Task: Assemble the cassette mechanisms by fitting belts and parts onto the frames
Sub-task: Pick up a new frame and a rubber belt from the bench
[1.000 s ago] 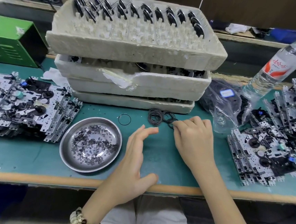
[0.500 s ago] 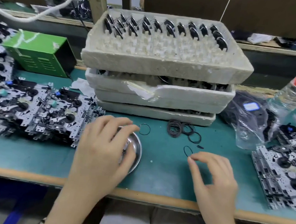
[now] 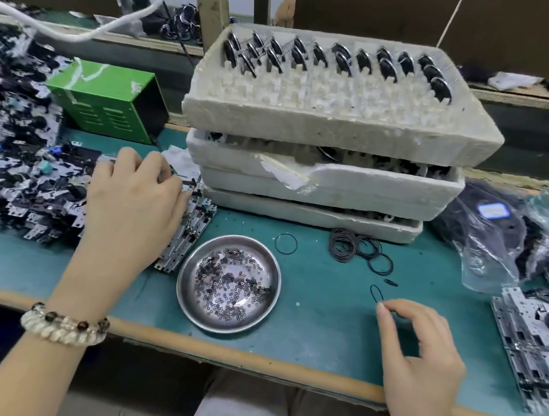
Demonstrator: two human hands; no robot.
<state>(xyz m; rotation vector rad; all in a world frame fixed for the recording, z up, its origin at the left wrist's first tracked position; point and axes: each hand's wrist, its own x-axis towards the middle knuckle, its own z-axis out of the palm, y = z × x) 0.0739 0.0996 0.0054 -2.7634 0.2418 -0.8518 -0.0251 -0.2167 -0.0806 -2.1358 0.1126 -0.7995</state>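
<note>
While right hand [image 3: 420, 352] pinches a small belt [image 3: 376, 292] just above the mat [image 3: 323, 316], left hand [image 3: 133, 201] curls onto the top frame [image 3: 200, 200] of the left stack [image 3: 33, 191]; belt may slip, or tangled frames drag along.

Green bench [image 3: 321, 329] carries stacked foam trays [image 3: 319, 185], steel dish [image 3: 184, 299], loose belts [image 3: 341, 244], frame piles [image 3: 34, 184].

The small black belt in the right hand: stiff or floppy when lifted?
Probably floppy: the belt is a thin loop, bent oval where the right hand pinches it. Likely very light; the spare belts lie flat, so rolling seems unlikely.
</note>
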